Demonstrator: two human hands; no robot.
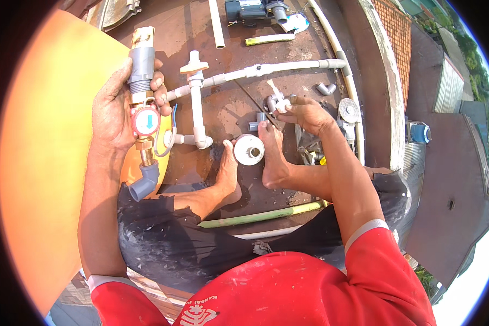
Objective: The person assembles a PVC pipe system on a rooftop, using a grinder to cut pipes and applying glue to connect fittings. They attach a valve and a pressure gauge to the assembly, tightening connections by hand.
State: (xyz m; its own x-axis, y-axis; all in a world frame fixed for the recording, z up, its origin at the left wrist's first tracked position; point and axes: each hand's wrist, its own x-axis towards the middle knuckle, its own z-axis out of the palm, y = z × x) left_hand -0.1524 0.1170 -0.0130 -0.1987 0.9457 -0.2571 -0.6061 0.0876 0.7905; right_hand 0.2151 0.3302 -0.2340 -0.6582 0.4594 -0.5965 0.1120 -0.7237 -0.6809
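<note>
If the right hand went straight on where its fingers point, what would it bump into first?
Beyond the white cap it pinches, the right hand would probably meet the grey fitting just to the left; depth is unclear, so it might pass above.

A tiled roof (399, 54) lies beyond the parapet (396, 122).
</note>
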